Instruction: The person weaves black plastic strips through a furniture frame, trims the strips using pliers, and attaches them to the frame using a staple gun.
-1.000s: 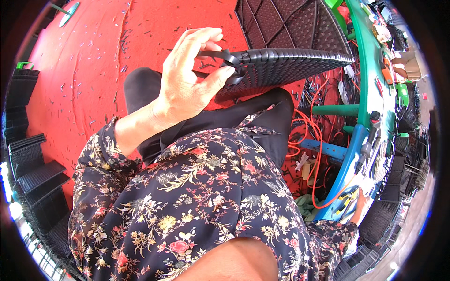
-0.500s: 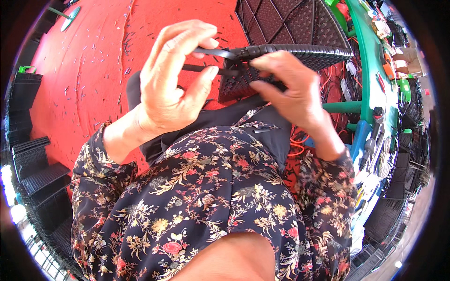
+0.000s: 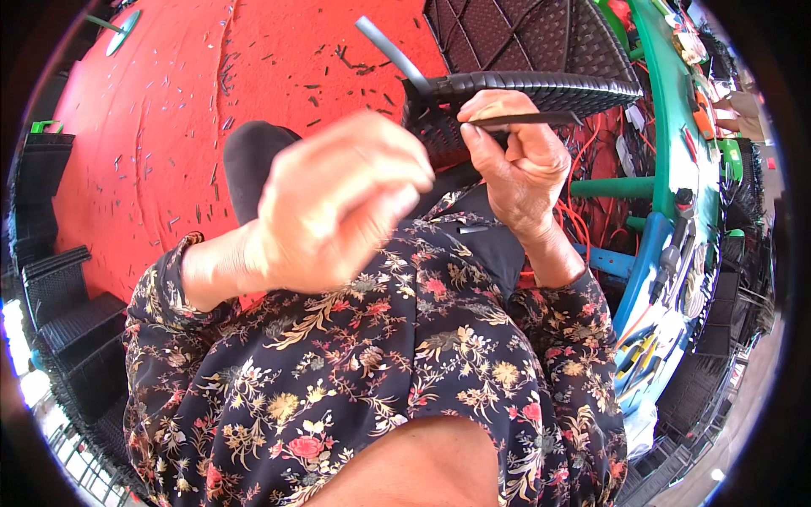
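My right hand [image 3: 525,173] pinches a flat dark strip [image 3: 541,119] between thumb and fingers, one end reaching out to the right. Just beyond it stands a dark brown woven wicker piece [image 3: 541,38] with a strip-wrapped black rim [image 3: 541,82]. From the rim's left corner a loose grey strip [image 3: 393,52] sticks up and to the left over the red floor. My left hand [image 3: 338,207] is raised left of that corner, apart from the wicker. Motion smears its curled fingers, and whether they hold anything cannot be made out.
Short dark strip scraps lie over the red floor covering [image 3: 169,127]. To the right is a green-framed table [image 3: 646,84] with tools, and a blue frame [image 3: 646,270] near it. Orange cord [image 3: 583,220] hangs below. Black woven pieces [image 3: 72,338] stand at the left.
My left hand has come away from the strips, moving down and toward me, its fingers curling. The grey strip now points up freely. My right hand now pinches the dark strip in front of the rim.
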Demonstrator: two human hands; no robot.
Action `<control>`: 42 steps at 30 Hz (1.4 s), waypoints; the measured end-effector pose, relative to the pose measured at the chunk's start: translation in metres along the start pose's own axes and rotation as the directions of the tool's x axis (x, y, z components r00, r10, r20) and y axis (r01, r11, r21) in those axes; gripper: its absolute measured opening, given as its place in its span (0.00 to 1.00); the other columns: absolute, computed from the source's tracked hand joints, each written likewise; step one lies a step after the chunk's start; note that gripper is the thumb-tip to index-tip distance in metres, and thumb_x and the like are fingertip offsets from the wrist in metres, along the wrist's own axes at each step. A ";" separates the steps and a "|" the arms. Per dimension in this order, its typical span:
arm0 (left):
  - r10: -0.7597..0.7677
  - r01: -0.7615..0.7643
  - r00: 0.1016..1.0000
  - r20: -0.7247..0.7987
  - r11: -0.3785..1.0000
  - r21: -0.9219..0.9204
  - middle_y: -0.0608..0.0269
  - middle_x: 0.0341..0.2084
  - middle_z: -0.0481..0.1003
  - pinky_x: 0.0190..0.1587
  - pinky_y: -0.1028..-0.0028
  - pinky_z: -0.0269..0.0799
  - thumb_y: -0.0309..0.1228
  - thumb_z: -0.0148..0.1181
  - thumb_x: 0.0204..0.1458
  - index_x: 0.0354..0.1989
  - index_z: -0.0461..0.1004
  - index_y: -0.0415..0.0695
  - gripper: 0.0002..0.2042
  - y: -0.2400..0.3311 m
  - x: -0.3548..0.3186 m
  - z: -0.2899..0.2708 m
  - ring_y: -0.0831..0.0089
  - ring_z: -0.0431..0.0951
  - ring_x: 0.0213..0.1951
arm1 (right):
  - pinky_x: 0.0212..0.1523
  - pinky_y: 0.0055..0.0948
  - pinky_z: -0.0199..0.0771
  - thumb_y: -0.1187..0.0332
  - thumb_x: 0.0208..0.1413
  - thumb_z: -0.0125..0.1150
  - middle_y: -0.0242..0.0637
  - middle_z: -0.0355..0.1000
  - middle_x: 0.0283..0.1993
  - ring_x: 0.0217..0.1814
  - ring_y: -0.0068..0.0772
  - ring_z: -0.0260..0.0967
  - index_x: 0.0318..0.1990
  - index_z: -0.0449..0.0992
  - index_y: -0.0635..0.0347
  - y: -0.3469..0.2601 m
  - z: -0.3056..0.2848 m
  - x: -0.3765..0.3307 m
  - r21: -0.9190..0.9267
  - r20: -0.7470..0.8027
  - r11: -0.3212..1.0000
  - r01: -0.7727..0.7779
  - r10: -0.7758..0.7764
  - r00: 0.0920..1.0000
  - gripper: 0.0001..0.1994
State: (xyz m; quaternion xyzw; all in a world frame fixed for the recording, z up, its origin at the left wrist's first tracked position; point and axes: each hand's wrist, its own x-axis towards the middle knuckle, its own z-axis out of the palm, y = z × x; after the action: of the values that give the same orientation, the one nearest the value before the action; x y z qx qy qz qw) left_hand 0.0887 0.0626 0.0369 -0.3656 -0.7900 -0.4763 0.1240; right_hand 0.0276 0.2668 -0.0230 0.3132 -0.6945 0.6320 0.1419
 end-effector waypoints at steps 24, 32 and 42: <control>-0.147 0.008 0.979 0.144 0.728 0.685 0.52 0.27 0.71 0.29 0.59 0.70 0.31 0.61 0.47 0.30 0.67 0.42 0.09 -0.066 0.051 0.016 0.49 0.75 0.30 | 0.33 0.19 0.67 0.64 0.64 0.53 0.32 0.75 0.30 0.30 0.18 0.66 0.34 0.76 0.64 -0.008 0.002 0.030 0.421 0.077 0.847 -0.325 0.323 0.943 0.12; 0.054 0.018 0.991 -0.123 0.854 0.520 0.55 0.21 0.66 0.23 0.61 0.66 0.31 0.60 0.53 0.28 0.64 0.41 0.10 -0.074 0.031 0.035 0.51 0.72 0.23 | 0.29 0.17 0.65 0.65 0.64 0.53 0.32 0.73 0.26 0.27 0.17 0.65 0.30 0.74 0.63 -0.023 0.001 0.024 0.471 0.047 0.836 -0.282 0.295 0.954 0.13; 0.169 -0.047 0.941 -0.295 0.924 0.380 0.56 0.21 0.62 0.21 0.63 0.64 0.30 0.60 0.52 0.29 0.65 0.40 0.10 -0.075 0.030 0.064 0.54 0.68 0.21 | 0.28 0.17 0.60 0.65 0.63 0.55 0.28 0.67 0.21 0.24 0.14 0.60 0.24 0.69 0.62 -0.063 -0.019 0.048 0.150 0.220 0.881 -0.448 0.412 0.884 0.15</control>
State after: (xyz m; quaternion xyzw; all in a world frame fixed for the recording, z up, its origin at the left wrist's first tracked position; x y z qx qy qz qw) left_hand 0.0251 0.1098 -0.0298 -0.2969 -0.8124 -0.3657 0.3436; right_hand 0.0258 0.2730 0.0584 0.2193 -0.6910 0.6818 -0.0977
